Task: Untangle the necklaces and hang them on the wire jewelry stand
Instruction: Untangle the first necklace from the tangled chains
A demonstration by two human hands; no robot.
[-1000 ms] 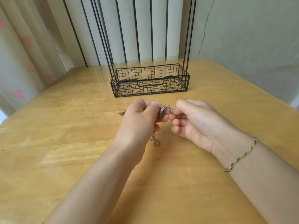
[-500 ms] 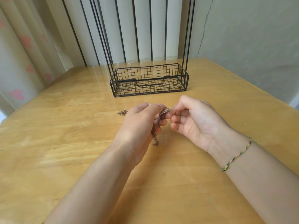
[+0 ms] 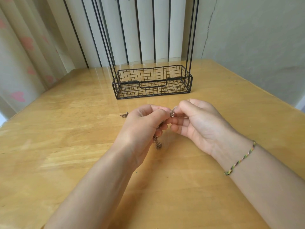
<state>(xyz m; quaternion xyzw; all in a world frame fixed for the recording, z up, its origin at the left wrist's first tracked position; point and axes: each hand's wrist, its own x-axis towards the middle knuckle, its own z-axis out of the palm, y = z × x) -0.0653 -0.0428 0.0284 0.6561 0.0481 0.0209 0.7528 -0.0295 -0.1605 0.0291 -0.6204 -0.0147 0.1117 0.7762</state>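
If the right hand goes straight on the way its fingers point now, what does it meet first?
Probably the left hand: it faces the right hand closely, both pinching the necklaces between them. Depth unclear.

We see a honey-yellow wooden tabletop with paler grain streaks and a glossy sheen. The wire jewelry stand is black, and its basket base is a fine square grid. The necklaces are coppery-brown chain, with a small pale, glassy pendant. A braided cord bracelet mixes green, yellow, pink and black. The curtain is cream with soft pink heart shapes. The vertical blind slats are white, and the wall is pale grey-green.
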